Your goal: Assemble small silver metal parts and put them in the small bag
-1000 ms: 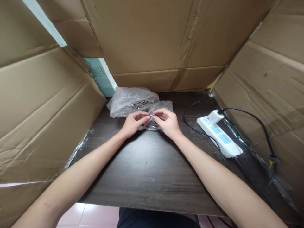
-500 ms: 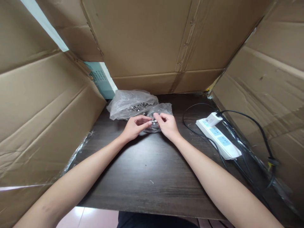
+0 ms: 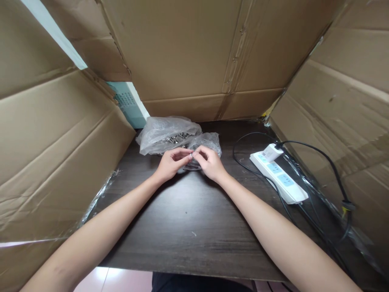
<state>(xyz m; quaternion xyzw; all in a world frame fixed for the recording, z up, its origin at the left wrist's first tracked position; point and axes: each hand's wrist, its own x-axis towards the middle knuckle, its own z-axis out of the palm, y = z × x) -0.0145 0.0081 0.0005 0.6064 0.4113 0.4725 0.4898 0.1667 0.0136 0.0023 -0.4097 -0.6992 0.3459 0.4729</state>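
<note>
My left hand (image 3: 172, 163) pinches a small silver screw (image 3: 191, 154) between thumb and forefinger. Only a glint of the metal shows, because the fingers cover most of it. My right hand (image 3: 210, 164) closes its thumb and fingertips on the same screw from the other side, so the two sets of fingertips meet. Just behind them is a small clear plastic bag (image 3: 209, 140), its contents partly hidden by the hands. A larger clear bag (image 3: 154, 132) lies behind to the left, with many loose metal screws (image 3: 179, 138) showing in its opening.
A white power strip (image 3: 281, 178) with a white plug adapter (image 3: 271, 153) lies right on the dark wooden table (image 3: 188, 231). Black cables (image 3: 322, 160) run around it. Cardboard walls (image 3: 188, 48) close off the left, back and right sides.
My right hand has shifted slightly left, so its fingertips now meet those of my left hand. The screw's shank, visible between them before, is now mostly covered.
</note>
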